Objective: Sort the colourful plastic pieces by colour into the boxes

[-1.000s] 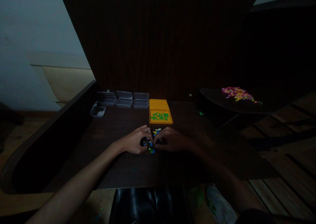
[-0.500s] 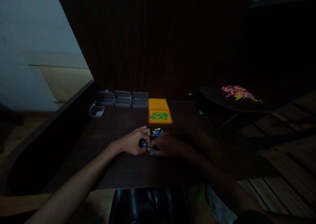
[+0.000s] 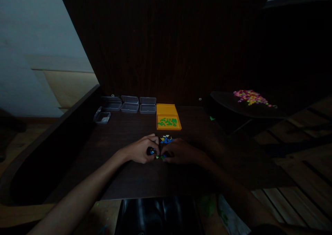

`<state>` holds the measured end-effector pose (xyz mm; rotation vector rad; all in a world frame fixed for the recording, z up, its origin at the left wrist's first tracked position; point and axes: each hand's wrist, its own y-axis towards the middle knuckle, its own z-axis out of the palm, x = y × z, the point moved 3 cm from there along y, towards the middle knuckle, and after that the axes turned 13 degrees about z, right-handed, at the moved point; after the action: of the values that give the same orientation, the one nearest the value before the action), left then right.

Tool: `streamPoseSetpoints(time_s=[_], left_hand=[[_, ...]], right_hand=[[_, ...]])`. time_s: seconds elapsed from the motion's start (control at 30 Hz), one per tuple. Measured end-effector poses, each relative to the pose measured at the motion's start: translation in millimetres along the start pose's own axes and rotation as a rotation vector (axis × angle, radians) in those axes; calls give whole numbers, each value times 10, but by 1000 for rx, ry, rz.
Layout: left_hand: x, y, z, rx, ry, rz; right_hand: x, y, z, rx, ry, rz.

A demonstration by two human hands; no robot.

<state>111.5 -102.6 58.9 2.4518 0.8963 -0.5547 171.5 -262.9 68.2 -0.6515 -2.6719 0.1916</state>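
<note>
Small blue, yellow and pale plastic pieces [image 3: 167,140] lie in a loose pile on the dark table, just beyond my hands. My left hand [image 3: 142,150] rests with its fingers curled; a few little coloured pieces [image 3: 152,152] show inside the curl, but whatever the fingertips grip is hidden. Facing it, my right hand [image 3: 180,152] has thumb and forefinger closed at a small green piece [image 3: 163,157]. Between the hands lies a pale piece [image 3: 157,157]. Beyond the pile, an opened yellow box [image 3: 169,128] contains many green pieces [image 3: 168,121].
Several lidded clear plastic boxes [image 3: 147,109] stand open along the back left, with a smaller clear box [image 3: 102,117] before them. Pink and yellow beads [image 3: 251,97] are heaped on a side shelf [image 3: 225,102] at right. A dark panel [image 3: 160,48] rises behind the table.
My right fingertips have shifted slightly right, away from the left hand, with the green piece at them. A pale piece now shows between the hands. My left hand has hardly moved.
</note>
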Motion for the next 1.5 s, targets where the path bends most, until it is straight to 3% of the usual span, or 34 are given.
streamPoseSetpoints(time_s=[0.5, 0.9, 1.4, 1.5], left_hand=[[3, -1, -27, -50, -52, -25], [123, -21, -100, -383, -21, -190], [300, -78, -297, -661, 150, -303], [349, -59, -316, -658, 173, -304]], right_hand=[[8, 7, 7, 11, 26, -13], [13, 27, 28, 26, -19, 17], [1, 65, 120, -38, -19, 12], [-28, 86, 158, -49, -18, 18]])
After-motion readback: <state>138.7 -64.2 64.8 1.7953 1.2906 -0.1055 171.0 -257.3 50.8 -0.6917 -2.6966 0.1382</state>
